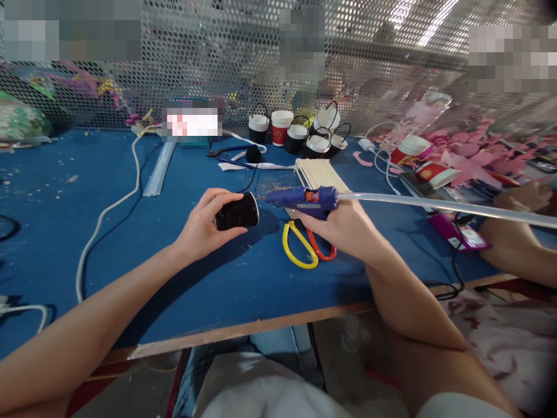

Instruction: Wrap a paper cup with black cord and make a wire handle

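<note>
My left hand (201, 226) holds a small black cup (237, 212) on its side above the blue table (130, 244), its white rim turned to the right. My right hand (346, 227) grips a blue glue gun (304, 199) with a long clear glue stick (435, 204) sticking out behind it. The gun's nozzle points left, right at the cup's rim. Yellow and red scissors (304, 247) lie on the table just under my right hand.
Several black and red paper cups (300, 134) stand at the back by a perforated metal screen. A stack of wooden sticks (319, 172) lies behind the gun. A white cable (108, 209) crosses the left side. Another person's arm (517, 232) and pink paper flowers (470, 152) are at right.
</note>
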A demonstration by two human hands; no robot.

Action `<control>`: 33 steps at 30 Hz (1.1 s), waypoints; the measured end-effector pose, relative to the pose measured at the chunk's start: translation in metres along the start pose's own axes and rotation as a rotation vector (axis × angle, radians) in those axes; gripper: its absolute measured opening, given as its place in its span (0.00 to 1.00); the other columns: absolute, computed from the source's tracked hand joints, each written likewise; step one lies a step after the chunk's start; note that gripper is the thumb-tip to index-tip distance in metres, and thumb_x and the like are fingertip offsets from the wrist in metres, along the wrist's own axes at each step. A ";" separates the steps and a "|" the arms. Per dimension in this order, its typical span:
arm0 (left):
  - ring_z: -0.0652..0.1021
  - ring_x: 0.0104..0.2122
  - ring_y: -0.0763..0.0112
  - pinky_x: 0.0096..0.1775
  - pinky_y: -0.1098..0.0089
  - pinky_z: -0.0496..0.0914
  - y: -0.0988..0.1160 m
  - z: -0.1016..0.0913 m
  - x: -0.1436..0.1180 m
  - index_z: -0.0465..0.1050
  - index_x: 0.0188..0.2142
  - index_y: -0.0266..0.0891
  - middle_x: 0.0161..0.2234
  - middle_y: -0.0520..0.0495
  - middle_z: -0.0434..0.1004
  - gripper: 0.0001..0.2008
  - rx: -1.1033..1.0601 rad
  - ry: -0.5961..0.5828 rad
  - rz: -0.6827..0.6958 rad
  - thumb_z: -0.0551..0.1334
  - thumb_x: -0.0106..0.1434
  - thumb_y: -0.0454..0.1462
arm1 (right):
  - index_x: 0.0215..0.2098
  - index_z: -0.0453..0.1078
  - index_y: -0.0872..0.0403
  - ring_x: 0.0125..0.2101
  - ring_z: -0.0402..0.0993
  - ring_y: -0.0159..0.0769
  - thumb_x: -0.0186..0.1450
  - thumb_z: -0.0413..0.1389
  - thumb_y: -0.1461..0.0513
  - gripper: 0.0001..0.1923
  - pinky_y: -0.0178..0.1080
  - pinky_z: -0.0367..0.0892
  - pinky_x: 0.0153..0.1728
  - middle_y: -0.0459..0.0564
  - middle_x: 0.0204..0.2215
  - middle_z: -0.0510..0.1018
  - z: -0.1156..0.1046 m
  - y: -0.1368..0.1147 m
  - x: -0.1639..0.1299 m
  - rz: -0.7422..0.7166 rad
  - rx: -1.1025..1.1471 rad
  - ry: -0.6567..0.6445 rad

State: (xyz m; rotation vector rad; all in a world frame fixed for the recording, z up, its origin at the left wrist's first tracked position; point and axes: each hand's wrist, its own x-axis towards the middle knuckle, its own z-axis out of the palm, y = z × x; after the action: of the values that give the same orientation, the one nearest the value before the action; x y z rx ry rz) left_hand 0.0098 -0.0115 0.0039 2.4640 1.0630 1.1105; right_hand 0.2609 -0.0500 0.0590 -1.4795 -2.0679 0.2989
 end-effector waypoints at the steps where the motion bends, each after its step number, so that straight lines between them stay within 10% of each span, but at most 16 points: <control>1: 0.69 0.48 0.63 0.48 0.59 0.67 0.000 0.000 0.000 0.62 0.50 0.44 0.46 0.44 0.65 0.25 0.005 -0.004 0.009 0.65 0.54 0.41 | 0.36 0.71 0.56 0.31 0.69 0.38 0.59 0.54 0.56 0.12 0.37 0.63 0.32 0.50 0.26 0.75 0.000 0.000 0.000 -0.001 0.002 0.008; 33: 0.71 0.46 0.65 0.48 0.62 0.66 -0.003 0.004 -0.001 0.65 0.49 0.41 0.45 0.45 0.69 0.27 -0.078 -0.013 -0.168 0.67 0.50 0.44 | 0.34 0.72 0.57 0.29 0.70 0.36 0.59 0.54 0.58 0.11 0.37 0.63 0.31 0.50 0.26 0.76 -0.005 -0.004 -0.003 0.012 -0.028 -0.094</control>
State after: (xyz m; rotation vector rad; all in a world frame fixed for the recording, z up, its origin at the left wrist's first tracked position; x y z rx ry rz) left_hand 0.0108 -0.0094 -0.0006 2.2717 1.1750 1.0617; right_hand 0.2606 -0.0547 0.0641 -1.5207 -2.1459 0.3520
